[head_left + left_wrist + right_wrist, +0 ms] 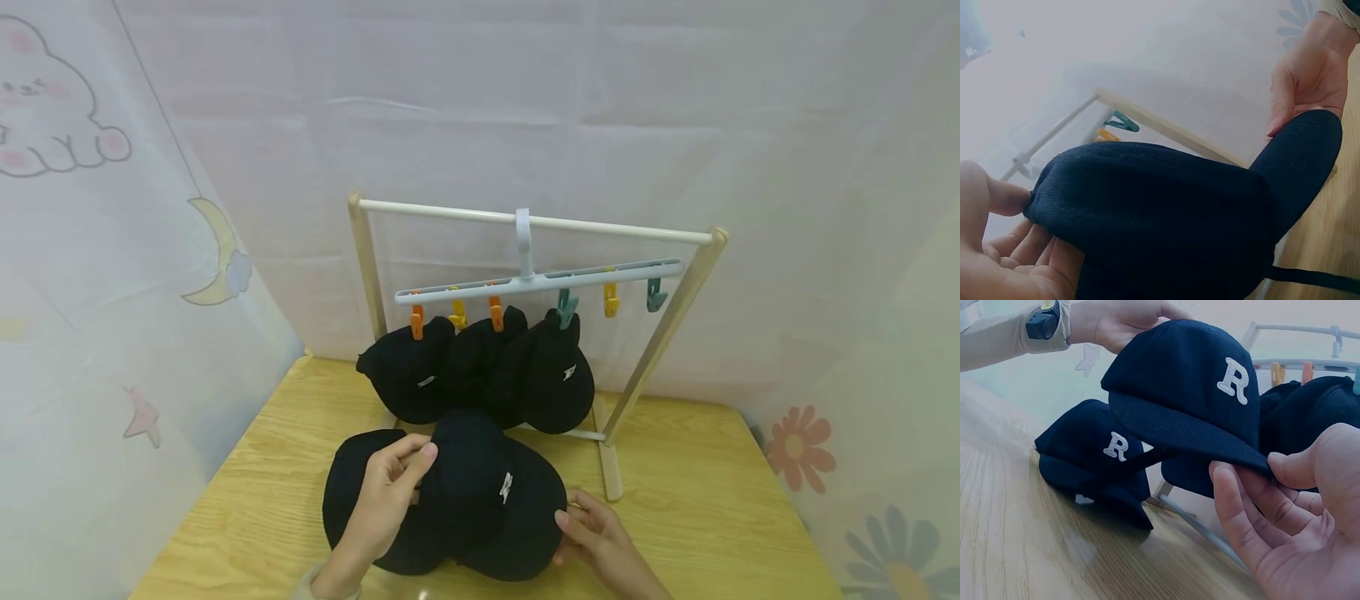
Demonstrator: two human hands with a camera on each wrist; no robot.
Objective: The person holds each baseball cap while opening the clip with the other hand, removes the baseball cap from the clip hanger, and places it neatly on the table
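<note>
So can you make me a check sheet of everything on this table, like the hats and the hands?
Surface: wooden table, light grain, bare at the right.
Job's things: held cap, black with a white R, lifted between both hands; second cap lies on the table beside it, also black with an R.
Clutter: drying rack with a clip hanger; black caps hang from its clips; two clips at the right end hang free.
Grips: left hand pinches the held cap's back edge; right hand pinches its brim.
Cables: nothing seen.
Surroundings: pale curtain printed with a bunny, moon, stars and flowers.
</note>
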